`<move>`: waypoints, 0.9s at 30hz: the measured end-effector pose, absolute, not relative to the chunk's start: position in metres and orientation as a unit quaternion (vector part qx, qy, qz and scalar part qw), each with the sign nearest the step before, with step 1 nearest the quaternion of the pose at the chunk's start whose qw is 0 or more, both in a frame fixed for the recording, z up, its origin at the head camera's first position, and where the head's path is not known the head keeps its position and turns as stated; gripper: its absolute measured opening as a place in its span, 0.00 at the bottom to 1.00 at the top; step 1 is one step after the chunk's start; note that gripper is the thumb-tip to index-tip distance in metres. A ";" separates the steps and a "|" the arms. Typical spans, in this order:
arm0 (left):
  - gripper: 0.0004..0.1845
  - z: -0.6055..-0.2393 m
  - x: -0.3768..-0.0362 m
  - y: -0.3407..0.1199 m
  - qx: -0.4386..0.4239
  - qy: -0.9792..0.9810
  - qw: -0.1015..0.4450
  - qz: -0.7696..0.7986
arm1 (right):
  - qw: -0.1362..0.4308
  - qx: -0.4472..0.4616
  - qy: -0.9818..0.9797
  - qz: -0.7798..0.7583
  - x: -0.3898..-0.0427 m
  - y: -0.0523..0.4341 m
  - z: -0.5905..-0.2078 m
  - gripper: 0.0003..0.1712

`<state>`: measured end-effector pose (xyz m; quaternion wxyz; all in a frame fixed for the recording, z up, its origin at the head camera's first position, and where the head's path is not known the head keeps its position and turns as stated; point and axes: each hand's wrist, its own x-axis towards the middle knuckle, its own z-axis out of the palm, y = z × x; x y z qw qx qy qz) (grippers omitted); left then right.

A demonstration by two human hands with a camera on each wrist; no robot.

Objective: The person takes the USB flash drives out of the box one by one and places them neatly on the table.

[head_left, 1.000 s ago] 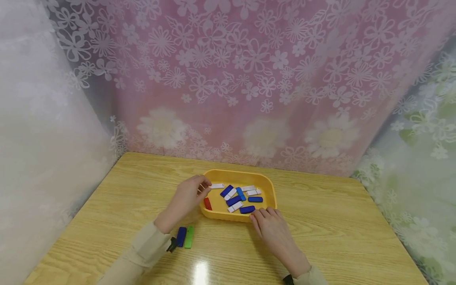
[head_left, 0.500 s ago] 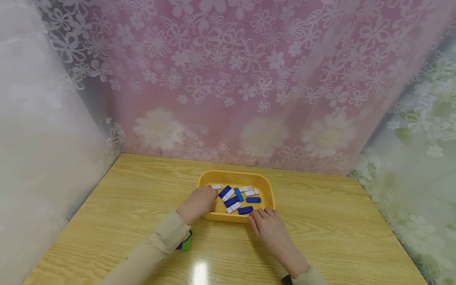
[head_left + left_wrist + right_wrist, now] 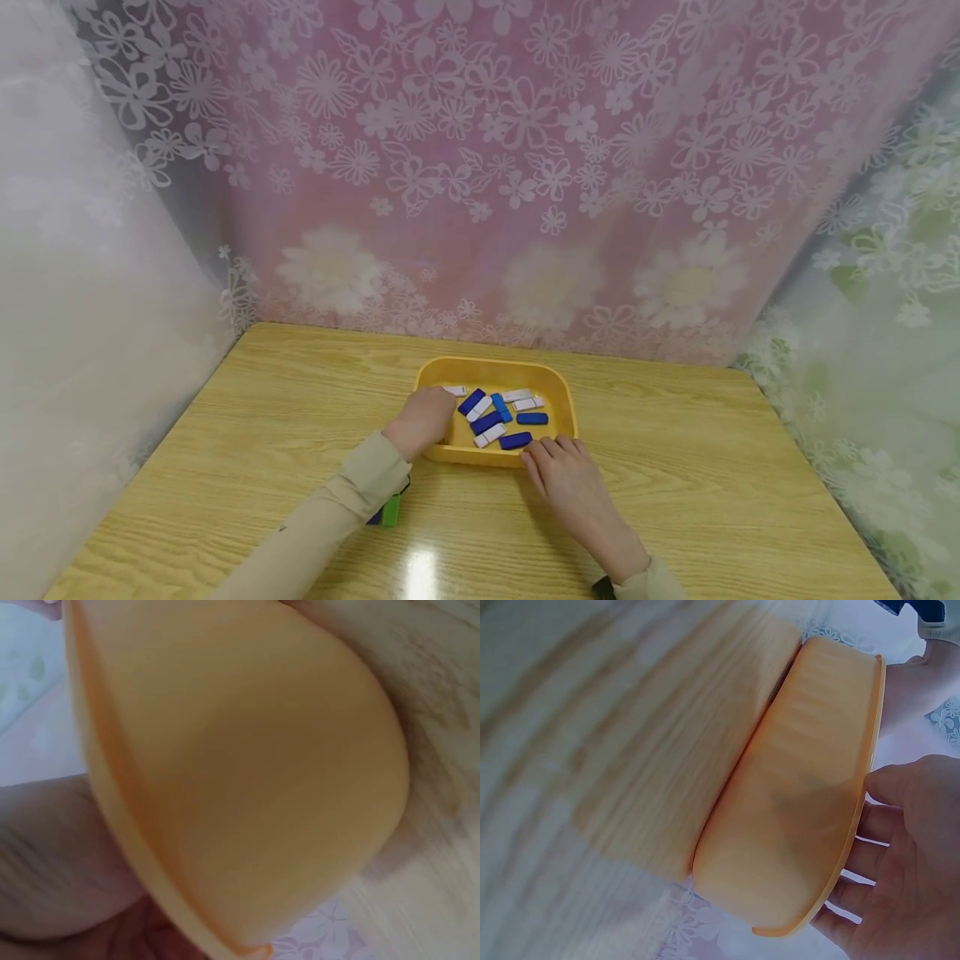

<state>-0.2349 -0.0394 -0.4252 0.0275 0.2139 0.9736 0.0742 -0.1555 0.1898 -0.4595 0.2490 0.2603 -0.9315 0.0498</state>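
Observation:
A yellow plastic tray [image 3: 560, 383] stands on the table, holding several small blue and white pieces that look like USB sticks. My left hand [image 3: 422, 419] reaches over the tray's left side, its fingers down inside and hidden. In the left wrist view the tray's wall [image 3: 285, 750] covers those fingers, so I cannot tell what they hold. A white stick [image 3: 455, 391] shows just beyond this hand, and a dark blue one [image 3: 472, 402] lies to its right. My right hand [image 3: 922, 847] grips the front right rim, thumb outside and fingers over the edge.
On the table, partly under the left sleeve, lie a green stick [image 3: 391, 510] and a dark blue one [image 3: 374, 518]. The wooden table [image 3: 712, 483] ends at a pink floral curtain [image 3: 480, 208], with pale curtains on both sides.
My left hand has moved right and down into the tray, covering the spot where a red stick lay. The left sleeve now overlaps the green and blue sticks. The right hand stays put.

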 end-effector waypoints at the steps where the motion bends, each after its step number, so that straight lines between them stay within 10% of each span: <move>1: 0.14 -0.425 -0.236 -0.039 0.210 0.974 0.032 0.077 | 0.249 0.260 -0.931 0.050 -0.156 0.190 -0.459 0.08; 27: 0.14 -0.435 -0.242 -0.032 0.240 0.944 0.058 0.219 | 0.247 0.260 -0.932 0.052 -0.154 0.189 -0.457 0.08</move>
